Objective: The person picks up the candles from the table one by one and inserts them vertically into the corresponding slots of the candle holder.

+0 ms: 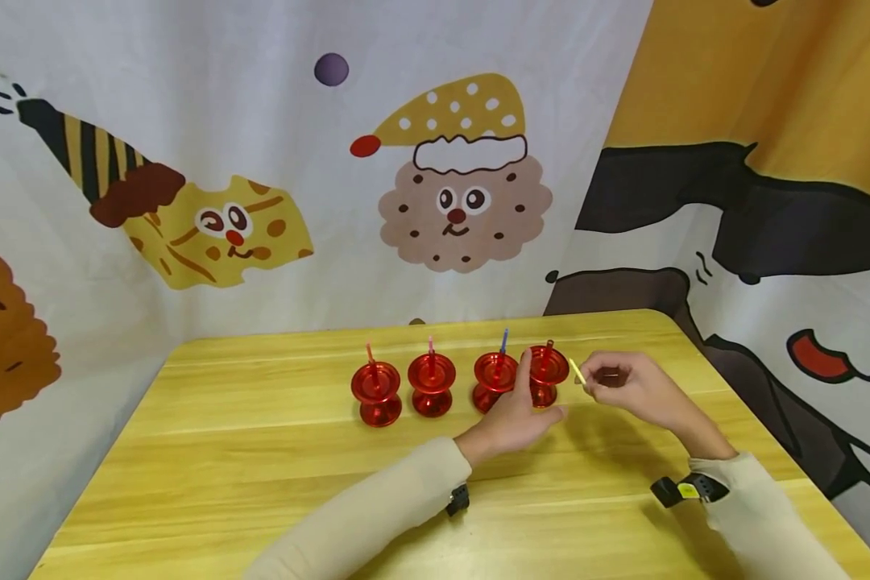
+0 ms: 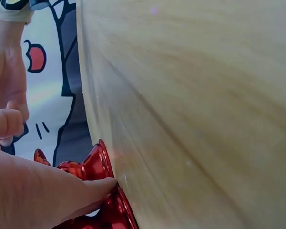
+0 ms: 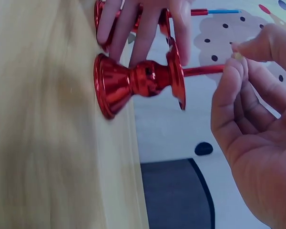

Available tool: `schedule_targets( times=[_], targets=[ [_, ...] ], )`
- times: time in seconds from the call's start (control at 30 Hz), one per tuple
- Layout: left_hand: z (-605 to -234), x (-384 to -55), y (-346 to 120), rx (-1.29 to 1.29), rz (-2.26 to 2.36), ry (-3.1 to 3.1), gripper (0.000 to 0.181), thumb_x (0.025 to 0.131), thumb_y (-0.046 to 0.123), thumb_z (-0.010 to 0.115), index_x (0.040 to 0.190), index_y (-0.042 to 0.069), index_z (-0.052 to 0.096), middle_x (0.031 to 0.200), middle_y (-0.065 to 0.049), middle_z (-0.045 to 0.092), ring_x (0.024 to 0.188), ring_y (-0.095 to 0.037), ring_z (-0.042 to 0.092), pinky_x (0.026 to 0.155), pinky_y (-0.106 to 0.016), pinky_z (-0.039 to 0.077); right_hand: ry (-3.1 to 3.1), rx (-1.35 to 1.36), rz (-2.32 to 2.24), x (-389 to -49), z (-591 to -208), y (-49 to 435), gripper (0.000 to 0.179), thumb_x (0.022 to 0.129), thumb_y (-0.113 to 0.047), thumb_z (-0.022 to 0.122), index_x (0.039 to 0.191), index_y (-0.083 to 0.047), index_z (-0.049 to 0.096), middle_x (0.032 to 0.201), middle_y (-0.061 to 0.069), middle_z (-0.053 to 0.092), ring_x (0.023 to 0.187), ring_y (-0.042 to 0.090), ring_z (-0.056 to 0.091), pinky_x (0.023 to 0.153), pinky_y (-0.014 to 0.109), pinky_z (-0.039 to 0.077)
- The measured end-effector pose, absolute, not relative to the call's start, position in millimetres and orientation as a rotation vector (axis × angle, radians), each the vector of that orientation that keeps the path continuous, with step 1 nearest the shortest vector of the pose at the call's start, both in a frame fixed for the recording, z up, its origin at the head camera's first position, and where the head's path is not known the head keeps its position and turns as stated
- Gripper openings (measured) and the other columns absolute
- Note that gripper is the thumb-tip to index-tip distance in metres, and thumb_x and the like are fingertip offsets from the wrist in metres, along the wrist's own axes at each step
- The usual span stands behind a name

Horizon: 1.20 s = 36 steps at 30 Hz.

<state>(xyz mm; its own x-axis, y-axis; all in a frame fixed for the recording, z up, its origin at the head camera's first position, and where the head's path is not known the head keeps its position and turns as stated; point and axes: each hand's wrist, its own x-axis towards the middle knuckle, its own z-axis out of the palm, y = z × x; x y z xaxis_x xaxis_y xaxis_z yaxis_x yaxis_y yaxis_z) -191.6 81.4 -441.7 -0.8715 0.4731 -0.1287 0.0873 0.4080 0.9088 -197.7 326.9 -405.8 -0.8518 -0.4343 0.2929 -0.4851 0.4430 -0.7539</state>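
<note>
My right hand (image 1: 627, 387) pinches a thin yellow candle (image 1: 577, 371) between thumb and fingertips. Its pale end shows at the fingertips in the right wrist view, beside the top of the rightmost red candle holder's tube (image 3: 205, 70). That shiny red candle holder (image 1: 549, 366) stands upright, with no candle visible in its tube. My left hand (image 1: 516, 420) is close against it, fingers fairly straight and reaching down between it and the neighbouring candle holder (image 1: 487, 399). A blue candle (image 1: 505, 340) rises from that neighbour. Whether the left fingers touch either holder is unclear.
Two more red candle holders stand to the left, one with a pink candle (image 1: 431, 345), the other with an orange-red candle (image 1: 369, 351). All stand on a wooden table (image 1: 261, 451). A printed curtain (image 1: 333, 242) hangs behind its far edge.
</note>
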Motion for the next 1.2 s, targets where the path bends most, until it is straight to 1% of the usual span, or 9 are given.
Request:
schedule_targets(
  times=[0.13,0.33,0.5,0.63,0.83,0.9,1.0,1.1,1.2],
  targets=[
    [-442.7,-193.4,87.4,0.437,1.455,2.317,0.109,0.105,0.046,0.07,0.178,0.032,-0.009,0.061,-0.002,0.056,0.045,-0.013,0.042,0.051,-0.029,0.039,-2.598,0.771,1.441,-206.5,-404.9,315.9,0.015,0.095,0.009,0.074,0.097,-0.006,0.074,0.094,0.005,0.071,0.088,0.018,0.069,0.078,0.025,0.058],
    [-443.2,-193.9,93.0,0.443,1.467,2.343,0.107,0.103,0.042,0.07,0.178,0.03,-0.005,0.068,-0.006,0.063,0.048,-0.015,0.047,0.057,-0.031,0.043,-2.539,0.751,1.503,-215.2,-399.3,307.0,0.009,0.096,0.01,0.071,0.098,0.001,0.071,0.095,0.005,0.069,0.087,0.019,0.069,0.075,0.026,0.059],
    [-444.3,-195.7,96.2,0.438,1.474,2.368,0.106,0.102,0.04,0.071,0.179,0.028,-0.001,0.087,-0.012,0.073,0.057,-0.018,0.059,0.069,-0.035,0.052,-2.541,0.675,1.452,-221.4,-394.6,306.4,0.008,0.099,0.005,0.073,0.1,-0.003,0.07,0.098,0.008,0.07,0.088,0.018,0.069,0.076,0.026,0.057],
    [-446.7,-198.5,101.9,0.415,1.481,2.406,0.104,0.102,0.041,0.073,0.179,0.025,0.004,0.108,-0.017,0.078,0.07,-0.019,0.068,0.082,-0.038,0.057,-2.539,0.629,1.417,-226.1,-392.0,307.4,0.008,0.1,0.004,0.073,0.102,-0.003,0.069,0.102,0.013,0.072,0.091,0.018,0.07,0.077,0.025,0.057],
    [-448.4,-201.3,112.0,0.403,1.52,2.439,0.1,0.104,0.036,0.071,0.177,0.015,0.007,0.099,-0.016,0.076,0.068,-0.019,0.065,0.08,-0.038,0.056,-2.506,0.603,1.394,-231.7,-391.0,307.4,0.005,0.101,0.004,0.073,0.103,0.0,0.07,0.1,0.015,0.073,0.087,0.02,0.072,0.074,0.026,0.058],
    [-448.6,-201.8,114.9,0.386,1.528,2.452,0.097,0.105,0.036,0.069,0.177,0.012,0.009,0.111,-0.02,0.077,0.077,-0.02,0.069,0.087,-0.04,0.058,-2.507,0.572,1.374,-232.7,-391.1,306.8,0.003,0.103,0.001,0.073,0.102,-0.002,0.072,0.098,0.015,0.074,0.083,0.02,0.071,0.073,0.025,0.057],
    [-448.3,-202.5,118.3,0.352,1.533,2.468,0.092,0.108,0.04,0.066,0.176,0.011,0.012,0.134,-0.027,0.072,0.103,-0.026,0.075,0.103,-0.044,0.056,-2.508,0.541,1.327,-234.4,-391.7,306.5,0.004,0.104,-0.003,0.073,0.101,-0.003,0.075,0.093,0.013,0.073,0.079,0.018,0.068,0.069,0.024,0.054],
    [-449.0,-203.3,120.0,0.326,1.538,2.467,0.088,0.11,0.043,0.064,0.176,0.012,0.014,0.142,-0.027,0.068,0.121,-0.032,0.072,0.111,-0.047,0.052,-2.506,0.535,1.284,-235.4,-391.8,305.8,0.005,0.104,-0.004,0.074,0.099,-0.005,0.075,0.089,0.01,0.072,0.076,0.017,0.066,0.064,0.024,0.051],
    [-449.4,-204.0,120.4,0.312,1.544,2.463,0.086,0.11,0.043,0.065,0.175,0.014,0.016,0.144,-0.026,0.067,0.124,-0.033,0.071,0.112,-0.047,0.052,-2.499,0.542,1.247,-236.2,-391.7,305.3,0.006,0.104,-0.003,0.075,0.098,-0.005,0.075,0.086,0.009,0.071,0.073,0.016,0.064,0.061,0.024,0.048]
  ],
)
